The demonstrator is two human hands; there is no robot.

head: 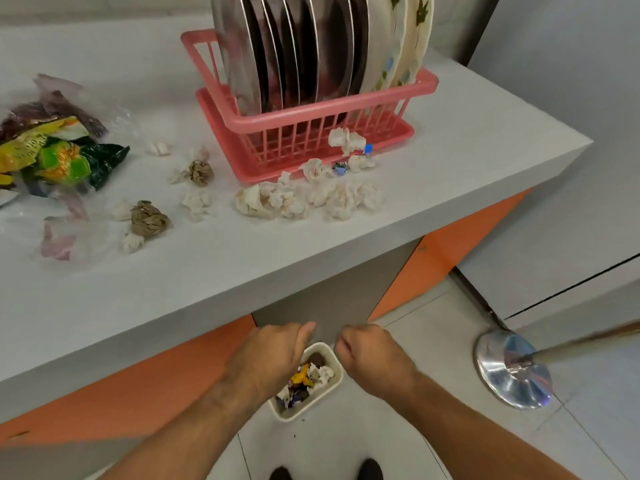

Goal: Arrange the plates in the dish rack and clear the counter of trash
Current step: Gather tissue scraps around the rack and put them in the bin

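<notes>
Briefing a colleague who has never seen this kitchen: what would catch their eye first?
The pink dish rack on the counter, packed with steel and floral plates on edge, stands out first. Crumpled tissues lie before it, bright wrappers at the counter's left. Below, the left hand and right hand hang over a small white bin of trash on the floor.

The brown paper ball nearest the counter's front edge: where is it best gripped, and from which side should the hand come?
Probably from straight above, pinching the brown paper ball across its middle. It is a rounded crumpled lump on the counter, with no edge or handle. White tissue scraps lie close at its left and front, so a sideways approach would likely push them along.
</notes>
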